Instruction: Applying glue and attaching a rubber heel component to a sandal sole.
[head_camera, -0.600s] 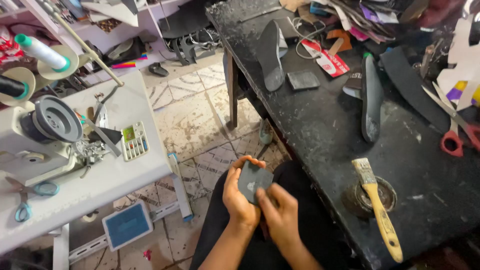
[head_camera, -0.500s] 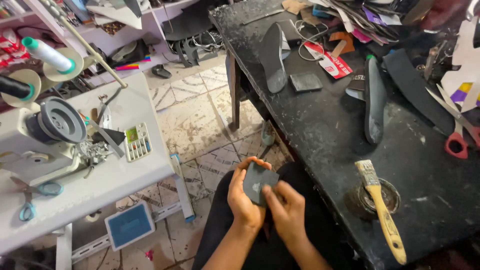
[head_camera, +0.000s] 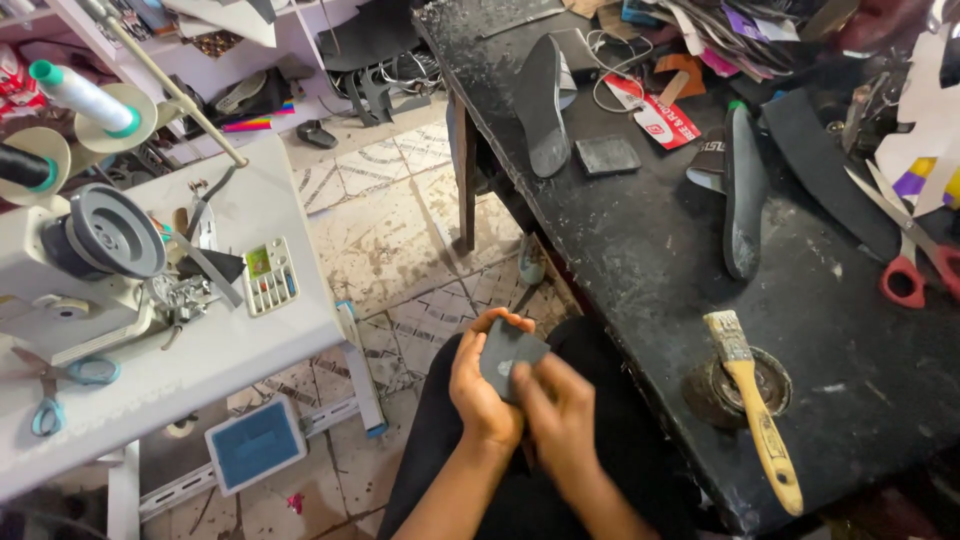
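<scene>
My left hand (head_camera: 478, 390) grips a small dark grey rubber piece (head_camera: 508, 352) over my lap, fingers curled round its top edge. My right hand (head_camera: 560, 415) presses on the lower face of the same piece from the right, fingers laid against it. Both hands sit just left of the black worktable (head_camera: 640, 260). On the table close by, a yellow-handled brush (head_camera: 752, 402) rests across a round glue tin (head_camera: 735, 385).
Dark shoe soles (head_camera: 543, 100) (head_camera: 742, 190), a small black square piece (head_camera: 608, 155) and red-handled scissors (head_camera: 905, 270) lie on the table. To the left stands a white sewing machine table (head_camera: 200, 350) with a handwheel (head_camera: 112, 232), thread cones (head_camera: 85, 95) and blue scissors (head_camera: 55, 395). Tiled floor between.
My hands have shifted slightly on the rubber piece, the right hand sliding further over its face. The view has tilted a little; nothing else moved.
</scene>
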